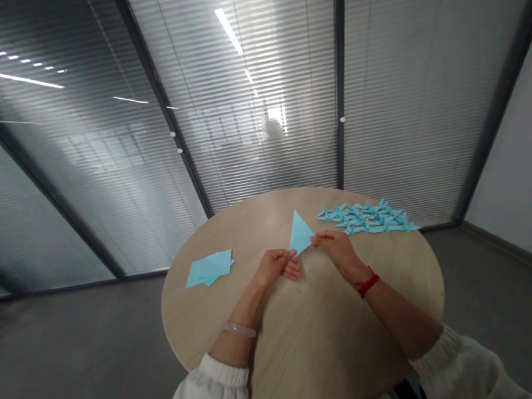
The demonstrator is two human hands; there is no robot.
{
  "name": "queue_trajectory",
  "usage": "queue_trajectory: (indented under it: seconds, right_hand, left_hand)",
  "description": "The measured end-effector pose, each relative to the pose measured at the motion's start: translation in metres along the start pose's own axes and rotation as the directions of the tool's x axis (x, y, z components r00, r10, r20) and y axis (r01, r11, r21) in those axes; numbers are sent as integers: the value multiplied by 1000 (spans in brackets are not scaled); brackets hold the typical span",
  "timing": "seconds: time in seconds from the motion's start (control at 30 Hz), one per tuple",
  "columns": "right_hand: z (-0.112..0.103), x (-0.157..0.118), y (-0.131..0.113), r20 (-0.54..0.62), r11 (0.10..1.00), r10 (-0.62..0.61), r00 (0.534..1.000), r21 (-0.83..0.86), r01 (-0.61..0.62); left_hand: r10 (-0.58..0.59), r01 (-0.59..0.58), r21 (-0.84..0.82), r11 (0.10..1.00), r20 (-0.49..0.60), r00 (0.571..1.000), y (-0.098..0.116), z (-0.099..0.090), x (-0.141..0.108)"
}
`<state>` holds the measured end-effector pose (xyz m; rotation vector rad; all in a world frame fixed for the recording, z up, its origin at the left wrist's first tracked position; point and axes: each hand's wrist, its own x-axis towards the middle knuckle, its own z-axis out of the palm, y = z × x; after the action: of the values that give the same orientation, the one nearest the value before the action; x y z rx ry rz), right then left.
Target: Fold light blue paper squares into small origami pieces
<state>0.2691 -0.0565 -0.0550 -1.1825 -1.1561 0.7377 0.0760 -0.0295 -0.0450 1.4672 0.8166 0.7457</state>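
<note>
A light blue sheet of paper (300, 233), triangular in outline, is held between both hands over the middle of the round table. My left hand (279, 265) pinches its lower left corner, the other fingers curled below. At the lower right corner, my right hand (336, 248) grips the paper between thumb and fingers. The triangle's tip points away from me. Whether the sheet's underside touches the table cannot be made out.
On the wooden table (317, 351), a few loose blue sheets (210, 268) overlap at the left. Several folded blue paper cranes (370, 216) lie in rows at the back right. Behind the table stand glass panels with blinds (265, 160).
</note>
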Motion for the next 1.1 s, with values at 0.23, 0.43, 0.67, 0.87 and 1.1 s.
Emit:
queue_trajectory:
  seconds: [0.23,0.43,0.67,0.87,1.1]
  right_hand:
    - [0,-1,0,6,1000,-21,1000,18,20]
    - [1,1,3,54,999,-22,998,32,20]
    - [6,-2,3,151,997,-17,988,82,5]
    - [6,-1,6,162,998,-36,986,55,28]
    - [2,2,8,192,995,-17,981,-88,34]
  left_hand:
    - [102,-98,116,988,-29,994,3,2,-2]
    - [100,-101,66,993,25,995,-2,4,-1]
    - [122,-121,43,992,-24,992,1,6,0]
    - [86,-86,26,996,-11,996,6,7,-3]
    - [203,-174,195,965,-142,969,8,2,-2]
